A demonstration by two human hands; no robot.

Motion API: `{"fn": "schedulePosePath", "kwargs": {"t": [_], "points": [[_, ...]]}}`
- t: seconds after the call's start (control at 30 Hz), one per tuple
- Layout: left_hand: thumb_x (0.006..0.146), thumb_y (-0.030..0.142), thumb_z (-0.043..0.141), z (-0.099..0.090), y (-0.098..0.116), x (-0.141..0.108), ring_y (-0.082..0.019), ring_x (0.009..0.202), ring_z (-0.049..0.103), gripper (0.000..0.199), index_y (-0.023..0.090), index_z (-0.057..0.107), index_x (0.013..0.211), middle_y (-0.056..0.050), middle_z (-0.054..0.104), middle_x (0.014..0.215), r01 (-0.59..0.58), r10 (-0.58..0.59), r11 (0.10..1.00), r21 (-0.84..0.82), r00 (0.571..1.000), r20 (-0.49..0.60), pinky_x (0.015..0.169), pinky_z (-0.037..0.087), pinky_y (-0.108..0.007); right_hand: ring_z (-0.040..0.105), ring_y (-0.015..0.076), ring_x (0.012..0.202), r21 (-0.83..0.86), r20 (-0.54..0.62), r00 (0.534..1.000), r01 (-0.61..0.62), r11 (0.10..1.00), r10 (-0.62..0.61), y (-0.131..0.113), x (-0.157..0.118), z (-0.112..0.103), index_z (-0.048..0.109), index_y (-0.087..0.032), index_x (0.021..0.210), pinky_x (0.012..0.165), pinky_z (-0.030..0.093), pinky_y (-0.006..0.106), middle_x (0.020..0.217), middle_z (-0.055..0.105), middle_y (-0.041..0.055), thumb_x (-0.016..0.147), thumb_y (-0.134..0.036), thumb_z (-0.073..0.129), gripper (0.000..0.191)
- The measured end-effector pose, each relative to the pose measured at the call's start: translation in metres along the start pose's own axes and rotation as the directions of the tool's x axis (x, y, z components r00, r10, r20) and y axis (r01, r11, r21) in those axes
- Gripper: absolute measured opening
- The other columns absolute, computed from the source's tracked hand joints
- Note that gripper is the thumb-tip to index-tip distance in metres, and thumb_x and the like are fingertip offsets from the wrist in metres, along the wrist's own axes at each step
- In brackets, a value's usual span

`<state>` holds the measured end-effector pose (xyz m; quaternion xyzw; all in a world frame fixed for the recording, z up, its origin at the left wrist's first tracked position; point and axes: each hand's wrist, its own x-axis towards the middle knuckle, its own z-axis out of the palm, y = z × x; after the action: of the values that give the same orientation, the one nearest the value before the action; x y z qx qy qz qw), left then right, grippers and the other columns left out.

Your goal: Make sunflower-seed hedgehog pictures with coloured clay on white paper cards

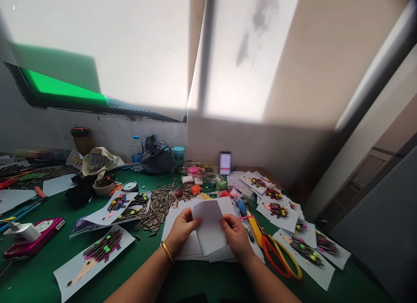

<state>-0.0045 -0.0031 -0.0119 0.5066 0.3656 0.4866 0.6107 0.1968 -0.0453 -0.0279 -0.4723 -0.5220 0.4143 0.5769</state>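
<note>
My left hand (180, 231), with a gold bangle on the wrist, pinches the left edge of a small white sheet of paper (211, 227). The sheet's right edge is held between the thumb and fingers of my right hand (237, 238). It is raised and tilted above more white papers (188, 251) on the green table. Scissors (289, 273) with red and yellow handles lie just right of my right hand, beside a yellow cutter knife (254, 231). Striped sunflower seeds (156, 212) are heaped beyond my left hand.
Hedgehog cards with seed spines and small coloured balls lie at left (97, 255) and right (304, 251). Coloured clay lumps (196, 189) sit behind the papers. A phone (225, 163) leans against the wall. Farther left are a water bottle (136, 154) and a pink power bank (35, 240).
</note>
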Motion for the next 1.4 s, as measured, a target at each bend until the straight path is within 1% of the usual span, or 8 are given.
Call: {"fn": "schedulePosePath", "kwargs": {"t": [0.23,0.43,0.73,0.87,0.97,1.1,1.2,1.4], "points": [[0.077,0.057,0.064,-0.006,-0.007,0.004,-0.010,0.051,0.044,0.041,0.017,0.062,0.068,0.004,0.049,0.053,-0.044,0.064,0.990,0.134,0.987,-0.148,0.050,0.034,-0.022,0.063,0.0260,0.087,0.006,0.042,0.999,-0.010,1.000,0.009,0.002,0.001,0.001,0.069,-0.020,0.090,0.076,0.051,0.035,0.090,0.069,0.0078,0.082,-0.054,0.066,0.035],[0.066,0.047,0.076,-0.008,0.000,0.007,-0.011,0.056,0.049,0.033,0.018,0.059,0.073,0.004,0.056,0.063,-0.112,0.133,0.986,0.127,0.975,-0.177,0.053,0.039,-0.021,0.061,0.0252,0.083,-0.029,0.042,0.999,-0.026,0.999,0.028,-0.003,0.000,0.000,0.068,-0.020,0.086,0.073,0.050,0.034,0.085,0.068,0.0070,0.079,-0.056,0.067,0.037],[0.072,0.055,0.069,-0.011,-0.004,0.007,-0.009,0.052,0.045,0.038,0.018,0.063,0.075,0.005,0.051,0.057,-0.098,0.107,0.994,0.045,0.964,-0.245,0.049,0.036,-0.019,0.061,0.0226,0.079,-0.074,0.158,0.985,-0.056,0.996,0.067,-0.004,-0.001,0.000,0.065,-0.020,0.082,0.070,0.049,0.031,0.082,0.066,0.0044,0.081,-0.048,0.065,0.028],[0.069,0.054,0.075,-0.004,-0.006,0.005,-0.012,0.067,0.059,0.044,0.019,0.066,0.095,-0.001,0.065,0.080,0.065,-0.068,0.997,-0.030,0.993,-0.102,0.055,0.044,-0.020,0.062,0.0235,0.082,-0.064,0.040,0.999,0.004,0.998,-0.001,-0.005,0.000,-0.001,0.064,-0.020,0.089,0.072,0.050,0.032,0.087,0.068,0.0061,0.084,-0.051,0.062,0.032],[0.064,0.051,0.079,0.000,-0.010,0.004,-0.012,0.065,0.059,0.044,0.016,0.068,0.089,-0.003,0.067,0.081,0.161,-0.162,0.987,0.028,0.986,0.033,0.055,0.044,-0.021,0.062,0.0242,0.085,-0.041,-0.019,1.000,0.019,0.999,-0.020,-0.007,-0.001,-0.002,0.064,-0.019,0.096,0.073,0.052,0.033,0.094,0.068,0.0083,0.085,-0.055,0.060,0.037],[0.057,0.053,0.079,0.000,-0.011,0.006,-0.010,0.052,0.050,0.044,0.014,0.069,0.075,0.001,0.059,0.060,0.110,-0.100,0.987,0.117,0.991,-0.084,0.050,0.038,-0.022,0.063,0.0252,0.087,-0.043,0.020,0.999,0.046,0.998,-0.045,-0.009,-0.004,0.001,0.064,-0.020,0.097,0.075,0.052,0.035,0.097,0.069,0.0090,0.086,-0.056,0.059,0.038],[0.057,0.055,0.078,0.000,-0.009,0.005,-0.012,0.054,0.051,0.044,0.015,0.069,0.075,0.000,0.062,0.062,0.064,-0.040,0.988,0.142,0.985,-0.167,0.050,0.039,-0.023,0.063,0.0257,0.086,-0.071,0.049,0.998,0.047,0.996,-0.044,-0.007,-0.004,0.002,0.064,-0.021,0.097,0.075,0.053,0.035,0.097,0.069,0.0087,0.086,-0.059,0.057,0.040],[0.059,0.056,0.078,0.006,-0.007,0.001,-0.013,0.054,0.053,0.047,0.014,0.071,0.079,-0.002,0.064,0.065,0.109,-0.116,0.985,0.132,0.992,0.047,0.050,0.039,-0.023,0.062,0.0249,0.087,-0.024,-0.049,0.999,0.021,0.999,-0.022,-0.006,-0.003,0.000,0.063,-0.022,0.100,0.073,0.052,0.034,0.101,0.069,0.0083,0.084,-0.062,0.057,0.044]]}}
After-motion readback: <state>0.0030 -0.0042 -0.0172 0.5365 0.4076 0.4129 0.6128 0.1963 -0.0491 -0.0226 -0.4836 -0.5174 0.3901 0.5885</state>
